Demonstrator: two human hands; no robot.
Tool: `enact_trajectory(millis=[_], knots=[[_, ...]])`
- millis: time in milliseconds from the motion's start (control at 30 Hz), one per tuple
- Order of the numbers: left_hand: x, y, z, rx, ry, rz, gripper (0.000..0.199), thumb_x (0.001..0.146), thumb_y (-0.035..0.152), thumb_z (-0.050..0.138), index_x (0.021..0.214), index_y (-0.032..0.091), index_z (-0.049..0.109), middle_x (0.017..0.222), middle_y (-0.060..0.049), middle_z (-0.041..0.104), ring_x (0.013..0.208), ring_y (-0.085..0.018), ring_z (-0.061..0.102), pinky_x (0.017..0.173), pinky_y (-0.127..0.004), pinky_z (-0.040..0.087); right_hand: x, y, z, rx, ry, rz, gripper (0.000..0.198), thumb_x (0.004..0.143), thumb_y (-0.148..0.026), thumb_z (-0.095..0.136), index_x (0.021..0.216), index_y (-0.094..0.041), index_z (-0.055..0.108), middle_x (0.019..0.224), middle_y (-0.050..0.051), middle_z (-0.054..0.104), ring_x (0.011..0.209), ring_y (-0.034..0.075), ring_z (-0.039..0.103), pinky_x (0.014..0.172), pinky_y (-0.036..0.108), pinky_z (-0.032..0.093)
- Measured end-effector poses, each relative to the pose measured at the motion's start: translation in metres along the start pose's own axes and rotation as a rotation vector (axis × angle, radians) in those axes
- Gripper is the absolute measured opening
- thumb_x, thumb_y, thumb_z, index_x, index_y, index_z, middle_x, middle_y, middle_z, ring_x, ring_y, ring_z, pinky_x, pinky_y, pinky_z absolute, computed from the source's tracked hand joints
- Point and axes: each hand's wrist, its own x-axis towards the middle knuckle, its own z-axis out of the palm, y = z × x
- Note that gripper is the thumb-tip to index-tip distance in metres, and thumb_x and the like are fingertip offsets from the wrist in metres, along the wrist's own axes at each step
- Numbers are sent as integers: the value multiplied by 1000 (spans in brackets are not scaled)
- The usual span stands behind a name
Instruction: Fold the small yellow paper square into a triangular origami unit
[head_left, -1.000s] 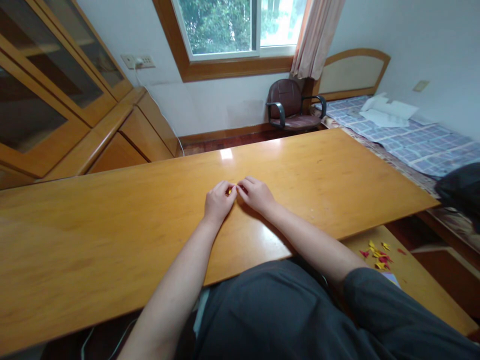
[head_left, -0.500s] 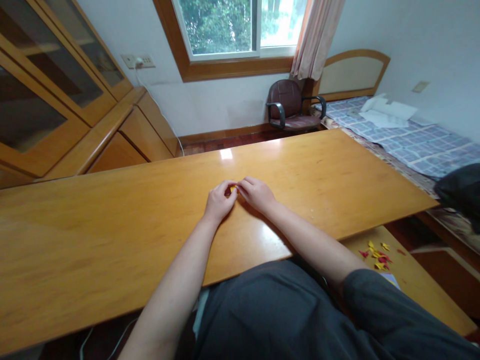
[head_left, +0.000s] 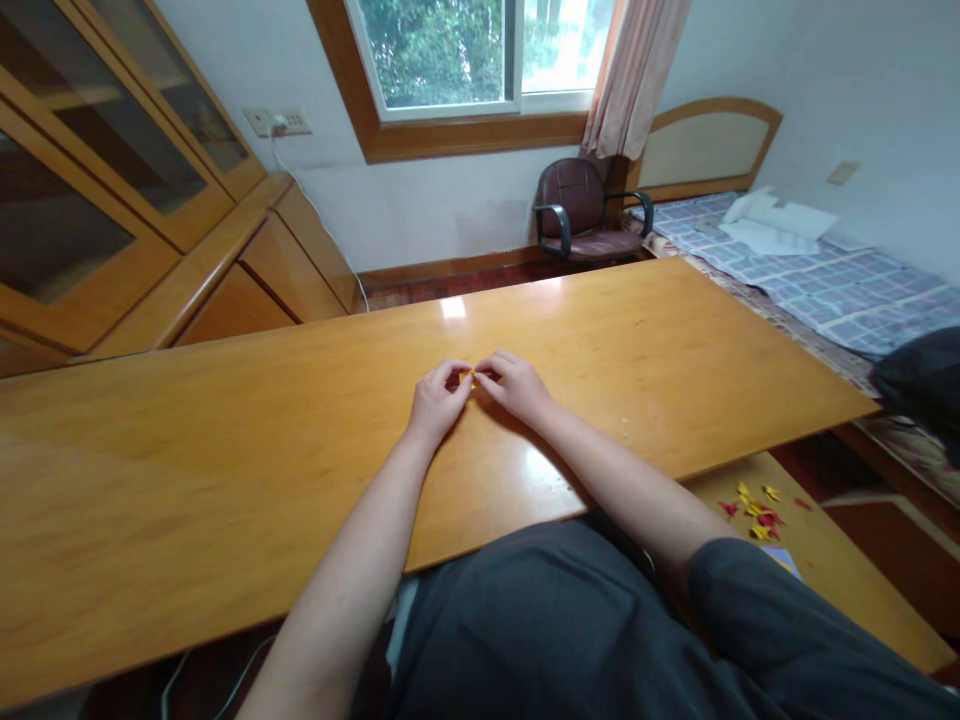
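Observation:
A small piece of yellow folded paper (head_left: pixel 473 379) is pinched between the fingertips of both hands, just above or on the wooden table (head_left: pixel 225 450). My left hand (head_left: pixel 439 398) curves round its left side with thumb and finger closed on it. From the right, my right hand (head_left: pixel 516 384) grips it with thumb and forefinger. The fingers cover much of the paper, so its exact shape is hard to make out.
On a lower wooden surface at right lie several yellow and red folded paper figures (head_left: pixel 759 512) beside a pale purple sheet (head_left: pixel 782 560). A brown armchair (head_left: pixel 574 205) and a bed (head_left: pixel 847 280) stand beyond the table. A glass-fronted cabinet (head_left: pixel 120 180) stands at left.
The fingers of my right hand have shifted slightly on the yellow paper, and a bit more of it shows between the hands. My left hand has hardly moved.

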Motion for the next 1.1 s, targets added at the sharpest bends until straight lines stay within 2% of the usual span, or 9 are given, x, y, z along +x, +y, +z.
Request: enact_trajectory(millis=[233, 467, 567, 800, 1100], knots=[[0, 3, -2, -48, 3, -24, 12, 82, 26, 61, 89, 19, 67, 80, -1, 70, 69, -14, 63, 70, -26, 52, 1, 4, 0, 88, 17, 20, 15, 89, -30, 60, 88, -18, 69, 85, 4, 66, 80, 14, 61, 75, 25, 49], [0, -6, 3, -194, -14, -78, 14, 83, 28, 61, 94, 19, 66, 92, -4, 73, 80, -16, 70, 78, -29, 57, 1, 3, -1, 47, 9, 0, 14, 90, -28, 58, 89, -18, 69, 86, 4, 65, 78, 13, 61, 75, 24, 48], [0, -9, 6, -241, -4, -65, 20, 85, 27, 61, 102, 18, 62, 98, -7, 73, 88, -17, 71, 81, -30, 58, 0, 2, -1, -11, 19, -17, 15, 91, -27, 56, 91, -18, 68, 88, 4, 64, 76, 13, 60, 74, 24, 48], [-3, 0, 3, -1, -33, 58, 23, 89, 24, 58, 112, 22, 56, 104, -7, 73, 94, -18, 72, 83, -31, 58, -1, 0, 0, -92, 36, 7, 13, 91, -25, 56, 90, -20, 68, 90, 5, 64, 80, 14, 61, 77, 24, 47], [-2, 5, 0, 34, 2, 124, 13, 91, 27, 55, 98, 21, 64, 96, -5, 71, 84, -16, 68, 79, -29, 55, -2, -5, -3, -76, 59, -7, 15, 92, -27, 54, 90, -21, 67, 90, 5, 65, 85, 15, 63, 79, 24, 48]])
